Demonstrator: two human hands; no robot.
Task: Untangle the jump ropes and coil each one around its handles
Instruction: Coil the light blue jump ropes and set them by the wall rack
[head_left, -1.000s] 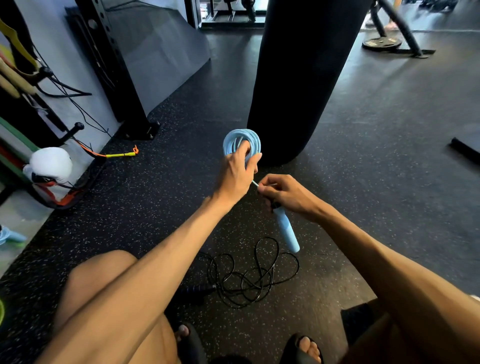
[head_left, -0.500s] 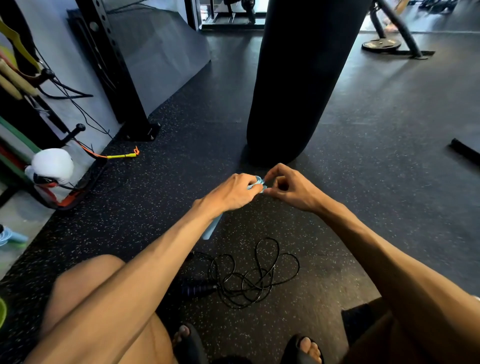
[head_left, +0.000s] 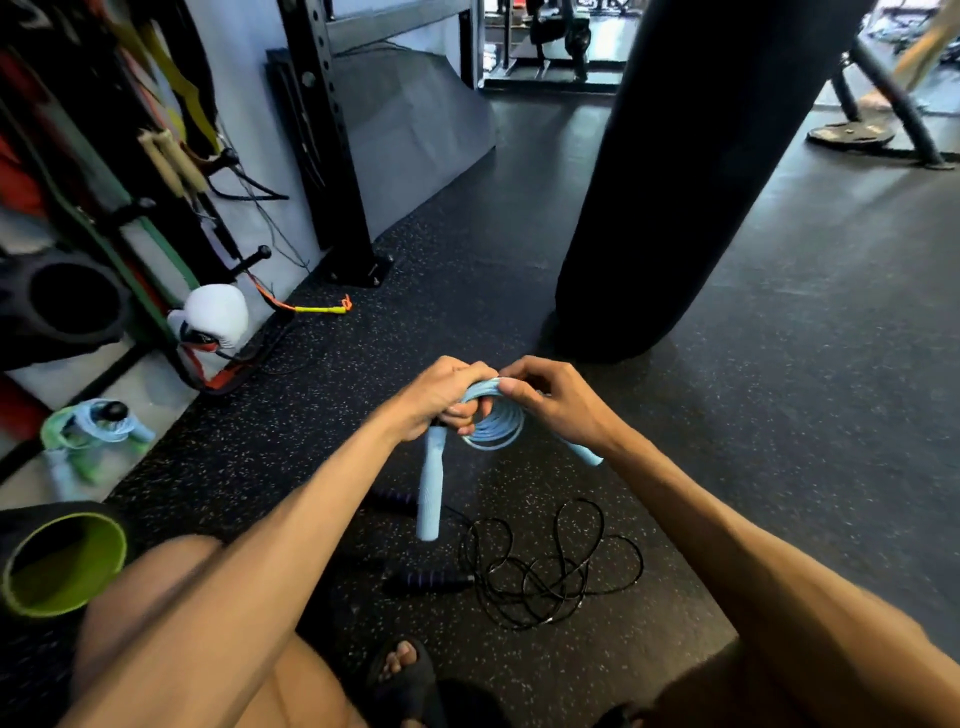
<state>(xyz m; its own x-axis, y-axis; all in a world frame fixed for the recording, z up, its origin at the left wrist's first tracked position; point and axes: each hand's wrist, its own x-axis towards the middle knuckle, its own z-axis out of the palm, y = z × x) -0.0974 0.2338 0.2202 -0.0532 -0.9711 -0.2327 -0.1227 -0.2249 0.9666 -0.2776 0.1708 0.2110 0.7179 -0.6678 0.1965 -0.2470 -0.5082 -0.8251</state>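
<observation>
Nearest us, below the fingers and toward our feet, the thin black cord jump rope (head_left: 550, 571) lies in a loose tangle on the speckled rubber floor (head_left: 779, 415). One purple-banded black handle (head_left: 431, 579) lies at the tangle's left. We judge this rope not yet dealt with.

Far to the left of the fingers stands a lime-lined hollow cylinder (head_left: 62, 566) with its mouth toward us. We see nothing in it, and cannot tell whether it is a tub or a roller.

The left hand (head_left: 441, 395) has its fingers curled round the light blue plastic jump rope (head_left: 493, 428), which is gathered into a round coil. One light blue ribbed handle (head_left: 430, 493) hangs straight down beneath those fingers. The right hand (head_left: 561, 405) pinches the top of the coil between thumb and fingertips, and the second blue handle (head_left: 589, 456) juts out under its palm.

We judge the blue rope's coiling to be near its end. The next move calls for bringing both handles together and binding the turns onto them, with the pinch kept firm or the springy coil may open.

Beyond the fingers hangs a black cylindrical punching bag (head_left: 675, 182).
</observation>
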